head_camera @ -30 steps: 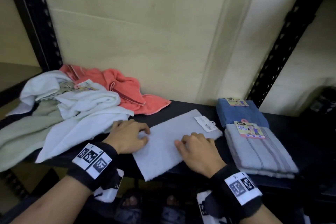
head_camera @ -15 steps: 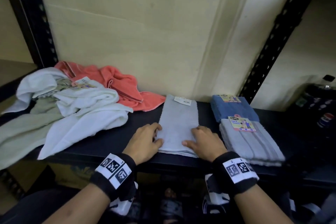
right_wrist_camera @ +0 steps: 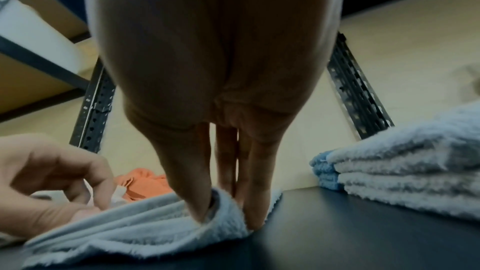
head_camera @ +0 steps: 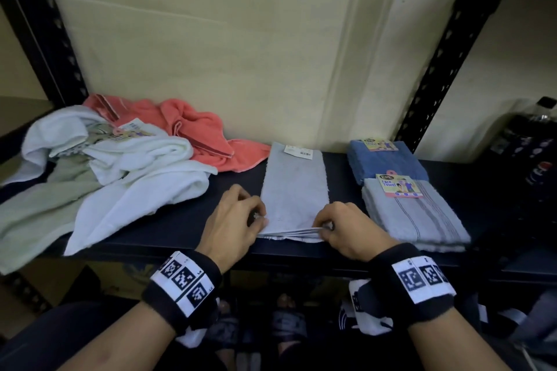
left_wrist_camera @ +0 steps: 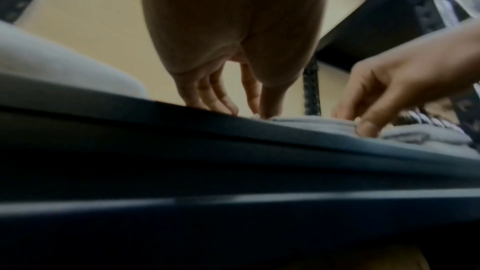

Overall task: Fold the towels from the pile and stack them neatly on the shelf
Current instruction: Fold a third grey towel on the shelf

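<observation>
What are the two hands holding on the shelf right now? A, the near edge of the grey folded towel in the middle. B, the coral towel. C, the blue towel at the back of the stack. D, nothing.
A: the left hand and right hand each pinch a near corner of the grey folded towel.

our left hand (head_camera: 233, 220) and right hand (head_camera: 349, 227) sit side by side, knuckles up, fingers curled, thumbs pinching inward; black wristbands (head_camera: 184, 286) on both forearms.
</observation>
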